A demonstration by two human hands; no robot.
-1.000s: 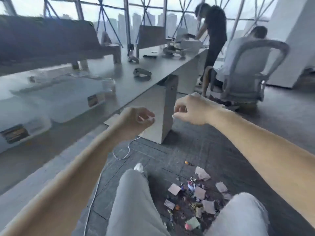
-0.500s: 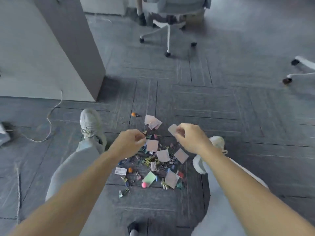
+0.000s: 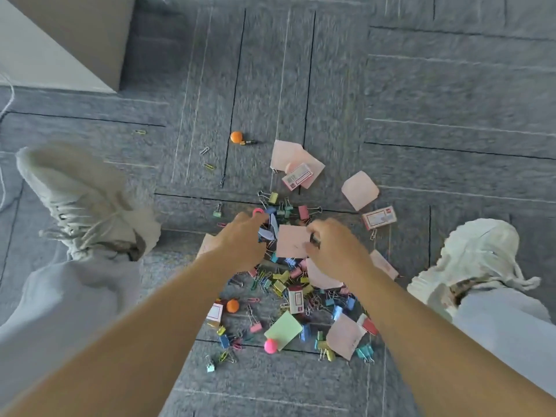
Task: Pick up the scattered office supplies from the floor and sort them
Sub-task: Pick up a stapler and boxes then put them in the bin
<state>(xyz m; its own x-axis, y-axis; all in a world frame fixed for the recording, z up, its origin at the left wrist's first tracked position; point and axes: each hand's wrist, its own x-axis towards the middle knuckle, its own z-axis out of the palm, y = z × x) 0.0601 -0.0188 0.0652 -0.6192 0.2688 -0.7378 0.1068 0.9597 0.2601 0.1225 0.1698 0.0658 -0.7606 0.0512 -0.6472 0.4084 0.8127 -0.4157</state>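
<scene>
Scattered office supplies lie on the grey carpet [image 3: 421, 100] between my feet: several coloured binder clips [image 3: 281, 285], pink sticky notes [image 3: 359, 190], a green note [image 3: 283, 328], small staple boxes [image 3: 379, 217], orange [image 3: 236, 136] and pink [image 3: 270, 346] ball pins, and loose paper clips [image 3: 204, 150]. My right hand [image 3: 334, 249] pinches the edge of a pink sticky note [image 3: 290, 245] over the pile's middle. My left hand [image 3: 240, 243] hovers just left of that note, fingers curled down by a blue clip [image 3: 270, 230]. What those fingers hold is hidden.
My pale shoes stand either side of the pile, the left shoe [image 3: 81, 200] and the right shoe [image 3: 472, 260]. A desk panel [image 3: 75, 34] rises at the top left, with a white cable [image 3: 7, 94] beside it.
My view dropped from the desk to the floor. Both hands came down from chest height to the pile and now sit over its middle.
</scene>
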